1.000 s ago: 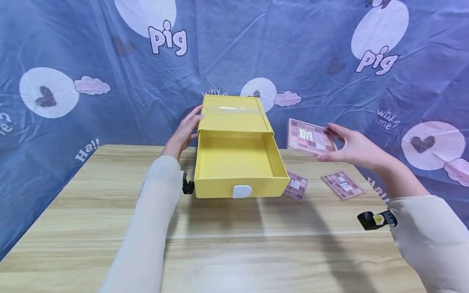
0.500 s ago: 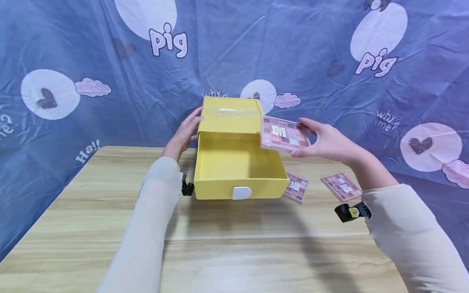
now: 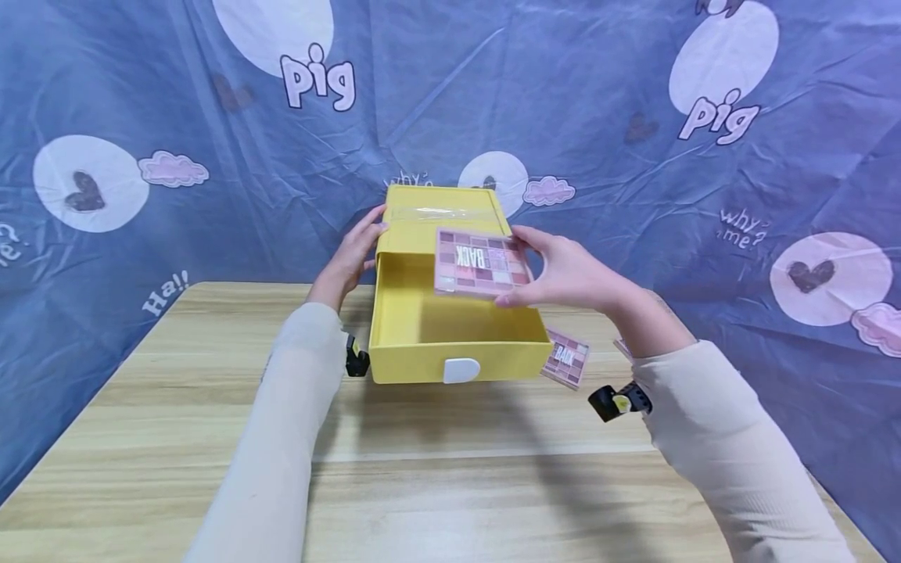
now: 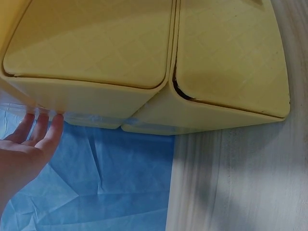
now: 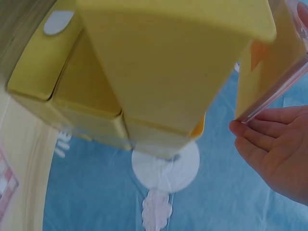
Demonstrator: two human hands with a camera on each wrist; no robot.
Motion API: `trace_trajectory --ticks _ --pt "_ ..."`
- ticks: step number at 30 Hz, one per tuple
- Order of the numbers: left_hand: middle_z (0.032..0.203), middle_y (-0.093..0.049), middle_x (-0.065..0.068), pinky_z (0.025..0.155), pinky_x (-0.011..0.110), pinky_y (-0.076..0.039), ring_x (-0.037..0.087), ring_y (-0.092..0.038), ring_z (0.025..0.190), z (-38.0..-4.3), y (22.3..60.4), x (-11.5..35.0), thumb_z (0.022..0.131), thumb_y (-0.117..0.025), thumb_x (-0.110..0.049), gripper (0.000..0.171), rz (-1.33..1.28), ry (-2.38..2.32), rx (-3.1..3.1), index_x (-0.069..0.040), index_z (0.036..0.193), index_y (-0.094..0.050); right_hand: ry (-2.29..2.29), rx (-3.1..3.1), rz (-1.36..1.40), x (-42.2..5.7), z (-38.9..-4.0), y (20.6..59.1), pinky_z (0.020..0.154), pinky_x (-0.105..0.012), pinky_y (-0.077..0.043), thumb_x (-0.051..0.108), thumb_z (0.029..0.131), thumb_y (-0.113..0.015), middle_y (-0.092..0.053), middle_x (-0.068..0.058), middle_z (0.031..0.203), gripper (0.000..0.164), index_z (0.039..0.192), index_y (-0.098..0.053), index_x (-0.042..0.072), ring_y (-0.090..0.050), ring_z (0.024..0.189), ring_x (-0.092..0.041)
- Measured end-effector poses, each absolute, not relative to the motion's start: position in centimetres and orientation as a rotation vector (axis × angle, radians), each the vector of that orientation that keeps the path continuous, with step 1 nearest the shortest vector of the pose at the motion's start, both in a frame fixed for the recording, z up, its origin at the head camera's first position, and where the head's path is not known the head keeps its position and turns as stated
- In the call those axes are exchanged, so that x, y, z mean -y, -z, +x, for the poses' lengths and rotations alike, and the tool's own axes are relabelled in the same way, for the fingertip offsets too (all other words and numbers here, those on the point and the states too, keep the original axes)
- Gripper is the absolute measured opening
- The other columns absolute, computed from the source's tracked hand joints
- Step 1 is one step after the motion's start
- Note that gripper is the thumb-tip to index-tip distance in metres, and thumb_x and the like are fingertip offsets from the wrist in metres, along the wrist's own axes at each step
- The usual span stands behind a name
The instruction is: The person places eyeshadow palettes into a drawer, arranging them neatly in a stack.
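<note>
Behind wood-grain table (image 3: 176, 438), saw blue pig-print backdrop (image 3: 605, 94), creased all over. Had yellow drawer box (image 3: 415, 238) standing nr table's far edge, strip of clear tape (image 3: 436, 213) across its top; drawer (image 3: 408, 364) pulled out twd table's near edge, white tab (image 3: 461, 371) on front.

In past sec, carried eyeshadow palette (image 3: 482, 263), marked BACK, leftward from well off drawer's R side to above drawer's R-rear part. Hung tilted in air there, face twd head cam, overlapping front edge of box top in head view; not yet resting in drawer. Judged sideways carry as prob. done or nearly so, w/ palette itself not set down.

Pinched palette's R end btwn thumb and fingers of R hand (image 3: 573, 274). Rested spread fingers of L hand (image 3: 348, 258) on box's L side, twd far-L corner, same spot as a sec ago; prob. steadying. Couldn't tell exactly where L thumb lay.

Counted two more on table: near loose palette (image 3: 566, 358) just beside drawer's R side, partly hidden by it; far loose palette (image 3: 622, 347) nr table's R edge, now almost lost behind R forearm, though plain to see half a sec ago.
</note>
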State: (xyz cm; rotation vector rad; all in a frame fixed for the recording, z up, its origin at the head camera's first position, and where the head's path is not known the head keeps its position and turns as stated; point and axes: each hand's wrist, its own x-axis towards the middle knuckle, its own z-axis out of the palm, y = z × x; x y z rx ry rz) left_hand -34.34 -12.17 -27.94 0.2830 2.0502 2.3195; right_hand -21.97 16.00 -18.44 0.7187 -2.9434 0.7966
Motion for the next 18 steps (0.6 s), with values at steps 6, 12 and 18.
trace_trajectory --ticks 6,12,18 --pt "0.133 -0.034 0.007 0.088 0.045 -0.028 0.021 -0.035 0.117 -34.3 28.0 12.3 0.083 -0.049 -0.028 0.053 0.291 -2.316 -2.048 -0.027 0.134 -0.033 -0.733 2.944 0.782 -14.0 -21.8 18.9 0.089 -0.038 -0.029 0.048 0.054 -0.075 -0.042 -0.009 0.125 0.103 0.134 -0.027 0.004 -0.039 0.107 -0.021" --pt "0.133 -0.034 0.006 0.089 0.045 -0.028 0.021 -0.034 0.118 -34.4 28.1 12.3 0.083 -0.049 -0.028 0.053 0.286 -2.320 -2.047 -0.027 0.134 -0.033 -0.734 2.949 0.845 -12.7 -21.6 19.7 0.088 -0.034 -0.031 0.051 0.051 -0.075 -0.046 -0.005 0.118 0.101 0.131 -0.032 0.006 -0.043 0.101 -0.017" --pt "0.133 -0.034 0.006 0.089 0.045 -0.028 0.021 -0.034 0.117 -34.4 28.1 12.3 0.083 -0.050 -0.028 0.054 0.276 -2.323 -2.052 -0.027 0.134 -0.033 -0.740 2.940 0.929 -11.9 -22.1 20.7 0.075 -0.030 -0.037 0.052 0.051 -0.074 -0.050 0.000 0.093 0.071 0.104 -0.047 0.013 -0.046 0.081 -0.016"
